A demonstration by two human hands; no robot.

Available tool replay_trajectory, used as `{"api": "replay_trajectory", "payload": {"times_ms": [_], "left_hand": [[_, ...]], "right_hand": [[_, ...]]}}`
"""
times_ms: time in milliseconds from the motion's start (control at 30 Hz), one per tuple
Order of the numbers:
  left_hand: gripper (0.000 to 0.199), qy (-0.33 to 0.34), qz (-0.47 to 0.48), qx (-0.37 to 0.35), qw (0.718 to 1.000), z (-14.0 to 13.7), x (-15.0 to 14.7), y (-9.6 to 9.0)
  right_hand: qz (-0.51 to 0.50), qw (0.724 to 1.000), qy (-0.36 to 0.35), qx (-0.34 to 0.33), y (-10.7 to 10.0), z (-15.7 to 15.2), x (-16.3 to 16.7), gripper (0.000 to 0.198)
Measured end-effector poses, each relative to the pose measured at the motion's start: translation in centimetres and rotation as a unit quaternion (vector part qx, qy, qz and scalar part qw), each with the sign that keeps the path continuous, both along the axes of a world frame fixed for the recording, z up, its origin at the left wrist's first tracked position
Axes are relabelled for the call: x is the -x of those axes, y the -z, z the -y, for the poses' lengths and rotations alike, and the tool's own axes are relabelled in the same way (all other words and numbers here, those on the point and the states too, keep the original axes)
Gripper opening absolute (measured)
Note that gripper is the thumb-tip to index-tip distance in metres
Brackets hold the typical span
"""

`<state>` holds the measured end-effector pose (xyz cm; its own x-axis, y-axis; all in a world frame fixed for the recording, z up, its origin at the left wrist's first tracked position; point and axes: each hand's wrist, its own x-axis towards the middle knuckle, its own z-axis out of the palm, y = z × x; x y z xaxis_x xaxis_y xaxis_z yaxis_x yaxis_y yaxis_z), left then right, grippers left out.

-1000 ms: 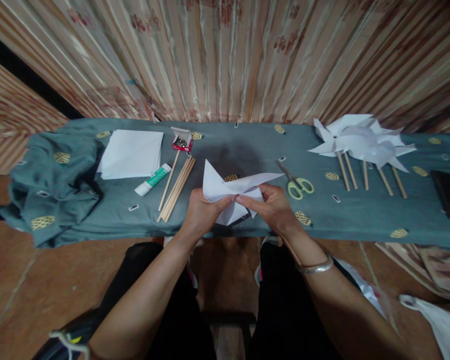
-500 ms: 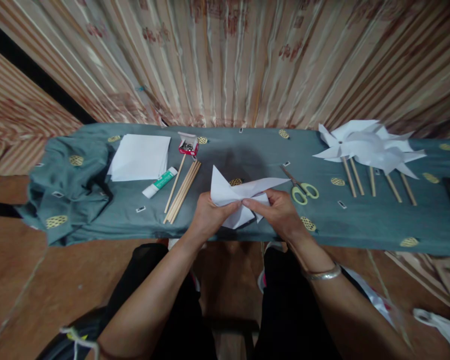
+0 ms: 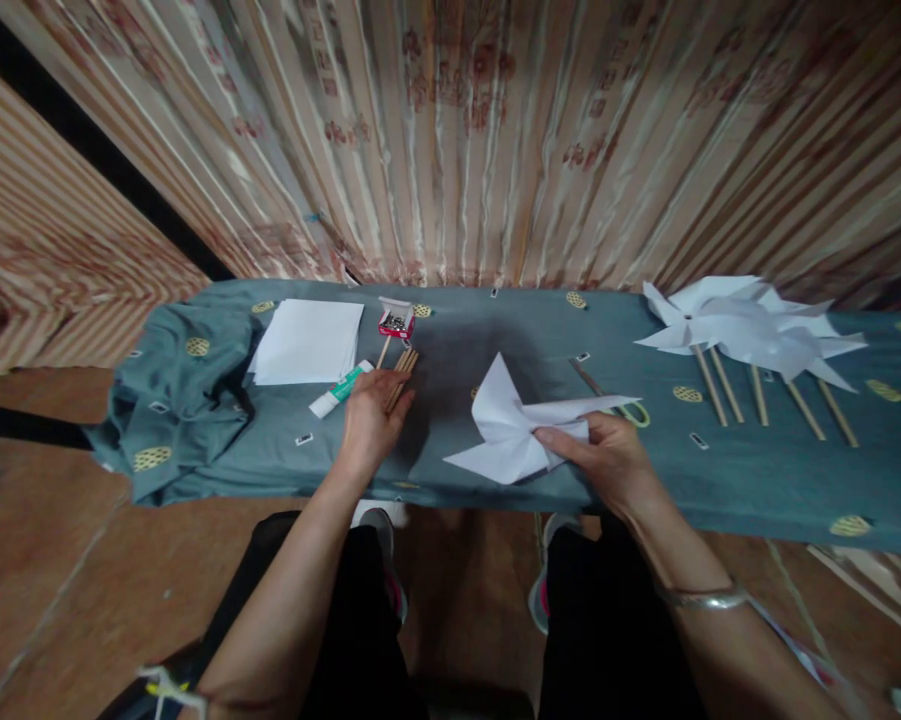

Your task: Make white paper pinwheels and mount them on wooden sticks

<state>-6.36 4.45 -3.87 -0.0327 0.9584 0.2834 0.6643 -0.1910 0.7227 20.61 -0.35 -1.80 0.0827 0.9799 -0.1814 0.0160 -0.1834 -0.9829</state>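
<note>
A white paper pinwheel head point(image 3: 506, 425) with folded, pointed blades is pinched at its centre by my right hand point(image 3: 607, 455), the thumb on top. My left hand point(image 3: 373, 415) lies over a bundle of wooden sticks point(image 3: 403, 368), thumb and fingers apart and reaching across them; it hides their lower ends. Just left of that hand is a green and white glue stick point(image 3: 341, 390). Beyond the sticks stands a small open red box point(image 3: 396, 320) of metal pins. Scissors point(image 3: 634, 410) with light green handles lie partly hidden behind the paper and my right hand.
A stack of white paper squares point(image 3: 307, 340) lies on the left of the cloth-covered table point(image 3: 450, 330). Several finished pinwheels point(image 3: 750, 320) on sticks lie at the right. Bunched cloth point(image 3: 187, 400) fills the left end, and a patterned curtain point(image 3: 450, 150) hangs behind.
My left hand has let go of the pinwheel head and moved left to the sticks. My right hand has shifted right, still gripping the paper. The view has moved slightly.
</note>
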Motion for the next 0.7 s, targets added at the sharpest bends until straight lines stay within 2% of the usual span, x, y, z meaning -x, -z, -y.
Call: {"api": "replay_trajectory", "payload": {"times_ms": [100, 167, 300, 567, 700], "left_hand": [[0.027, -0.002, -0.159, -0.017, 0.987, -1.0, 1.1, 1.6], [0.024, -0.003, -0.206, -0.020, 0.978, -1.3, 1.1, 2.0], [0.021, -0.012, -0.265, -0.024, 0.964, -1.4, 0.7, 1.7], [0.017, -0.016, -0.247, -0.012, 0.969, -2.3, 0.3, 2.1], [0.020, -0.004, -0.241, -0.017, 0.970, -2.5, 0.0, 2.1]], "right_hand": [[0.024, 0.997, -0.069, -0.011, -0.5, 0.6, 0.6, 0.025], [0.030, 0.994, -0.104, -0.009, -0.6, 0.8, 1.1, 0.022], [0.007, 0.989, -0.146, 0.009, -0.6, 1.0, 1.8, 0.021], [0.008, 0.981, -0.193, -0.002, -1.1, 1.3, 2.5, 0.017], [0.010, 0.982, -0.188, -0.006, -1.6, 1.3, 2.6, 0.019]]}}
